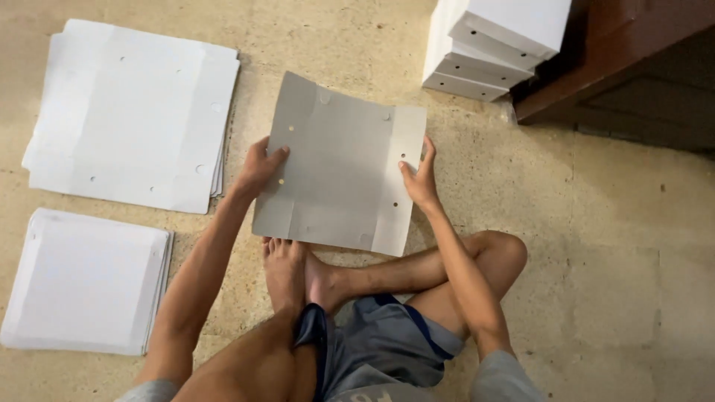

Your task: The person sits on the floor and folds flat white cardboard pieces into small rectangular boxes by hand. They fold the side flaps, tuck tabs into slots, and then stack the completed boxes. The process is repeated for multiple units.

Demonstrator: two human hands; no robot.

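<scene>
Holding: we keep a grey cardboard sheet (339,167) above the floor (596,223), over our crossed legs.
Left hand (258,167): clamped on the sheet's left edge.
Right hand (419,179): gripping its right flap, thumb on top.

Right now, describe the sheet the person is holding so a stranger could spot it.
On the tan floor, ahead of the crossed legs, a grey cardboard sheet is gripped by the left hand and right hand. Unlike the flat white stacks at left, it is lifted, single and hole-punched.
</scene>
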